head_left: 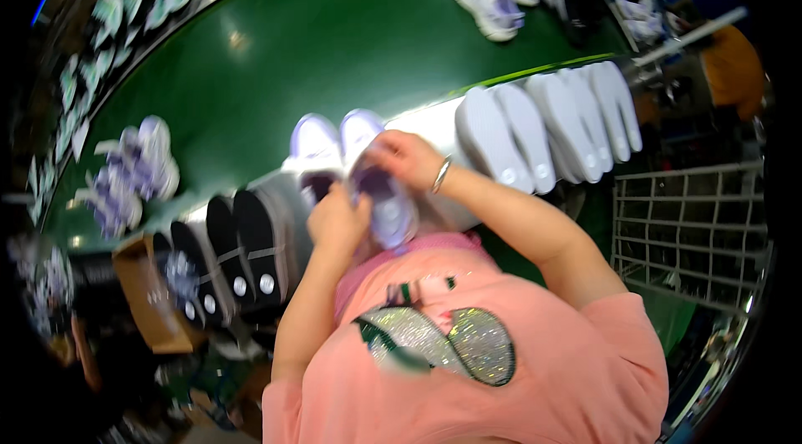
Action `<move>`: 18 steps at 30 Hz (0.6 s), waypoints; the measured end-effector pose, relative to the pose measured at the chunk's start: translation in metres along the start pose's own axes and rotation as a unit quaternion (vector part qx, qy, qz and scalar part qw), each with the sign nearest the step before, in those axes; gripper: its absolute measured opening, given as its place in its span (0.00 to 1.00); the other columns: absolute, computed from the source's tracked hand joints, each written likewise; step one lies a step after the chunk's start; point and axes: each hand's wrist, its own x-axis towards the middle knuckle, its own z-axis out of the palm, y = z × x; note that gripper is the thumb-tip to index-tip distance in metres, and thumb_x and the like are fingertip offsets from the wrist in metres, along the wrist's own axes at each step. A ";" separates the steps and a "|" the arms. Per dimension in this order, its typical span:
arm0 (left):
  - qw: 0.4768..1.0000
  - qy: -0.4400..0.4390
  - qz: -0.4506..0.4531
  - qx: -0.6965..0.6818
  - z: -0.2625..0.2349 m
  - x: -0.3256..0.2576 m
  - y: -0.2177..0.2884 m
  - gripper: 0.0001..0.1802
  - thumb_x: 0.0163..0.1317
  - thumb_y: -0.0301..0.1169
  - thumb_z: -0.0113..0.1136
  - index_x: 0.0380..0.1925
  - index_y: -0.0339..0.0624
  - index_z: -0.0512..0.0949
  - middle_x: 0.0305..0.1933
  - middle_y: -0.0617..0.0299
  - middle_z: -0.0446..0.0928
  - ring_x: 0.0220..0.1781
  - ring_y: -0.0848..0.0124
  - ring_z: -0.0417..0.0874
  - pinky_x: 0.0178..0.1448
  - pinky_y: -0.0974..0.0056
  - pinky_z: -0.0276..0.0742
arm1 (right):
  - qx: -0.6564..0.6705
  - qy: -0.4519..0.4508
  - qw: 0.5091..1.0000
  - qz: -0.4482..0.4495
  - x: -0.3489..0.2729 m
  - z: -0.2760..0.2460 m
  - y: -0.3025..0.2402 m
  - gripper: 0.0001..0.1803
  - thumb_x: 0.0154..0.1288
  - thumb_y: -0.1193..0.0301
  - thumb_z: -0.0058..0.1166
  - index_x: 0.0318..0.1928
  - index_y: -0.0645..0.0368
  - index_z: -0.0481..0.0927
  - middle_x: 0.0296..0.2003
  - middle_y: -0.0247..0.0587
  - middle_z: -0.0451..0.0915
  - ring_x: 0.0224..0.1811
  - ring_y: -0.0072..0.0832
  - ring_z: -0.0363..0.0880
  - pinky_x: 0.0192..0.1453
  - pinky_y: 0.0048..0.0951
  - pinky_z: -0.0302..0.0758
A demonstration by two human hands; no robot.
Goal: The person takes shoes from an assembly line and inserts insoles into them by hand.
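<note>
While both hands work at one lilac-and-white shoe [386,208], the things around them run across the bench as follows. Far left, on the green belt [276,60], lies a pair of purple-and-white shoes [129,172]. Below them, a row of black soles [238,248] stands on edge along the bench front, beside a brown cardboard box [146,294].

Next comes the left hand [337,223], closed around the near side of the shoe and bracing it from below. A second white shoe [315,156] rests just beside and behind the held one, on the pale shelf [422,122]. The right hand [407,158], with a silver bangle [440,175] at the wrist, has its fingers curled over the shoe's opening, pinching at the upper; exactly what the fingertips pinch is hidden.

Further right, white soles [547,131] lean in a row, and a wire rack [689,218] stands past them.

To do this well, I judge the left hand should hold the shoe steady against the body while the right pulls evenly at the opening, keeping the neighbouring shoe from being nudged off the shelf.
</note>
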 end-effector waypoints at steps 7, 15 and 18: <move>0.981 0.187 0.018 -0.041 -0.050 0.089 -0.046 0.21 0.50 0.42 0.52 0.32 0.32 0.70 0.26 0.42 0.74 0.30 0.47 0.76 0.36 0.52 0.70 | -0.089 0.135 0.983 -0.085 0.016 -0.093 0.006 0.15 0.56 0.62 0.48 0.37 0.61 0.73 0.33 0.47 0.73 0.37 0.38 0.72 0.42 0.31 0.69; 0.857 0.308 0.301 -0.282 -0.163 0.049 0.061 0.16 0.62 0.30 0.39 0.47 0.34 0.68 0.48 0.55 0.69 0.46 0.71 0.71 0.47 0.69 0.66 | -0.334 0.349 0.868 0.114 0.042 -0.236 0.095 0.23 0.48 0.66 0.54 0.47 0.53 0.68 0.48 0.45 0.64 0.51 0.43 0.62 0.51 0.37 0.65; 0.703 0.379 0.436 -0.415 -0.187 0.004 0.065 0.15 0.59 0.32 0.42 0.42 0.35 0.69 0.48 0.55 0.68 0.45 0.67 0.71 0.47 0.63 0.65 | -0.378 0.377 0.834 0.140 0.071 -0.255 0.123 0.25 0.45 0.66 0.56 0.48 0.53 0.69 0.48 0.46 0.64 0.51 0.42 0.62 0.54 0.36 0.63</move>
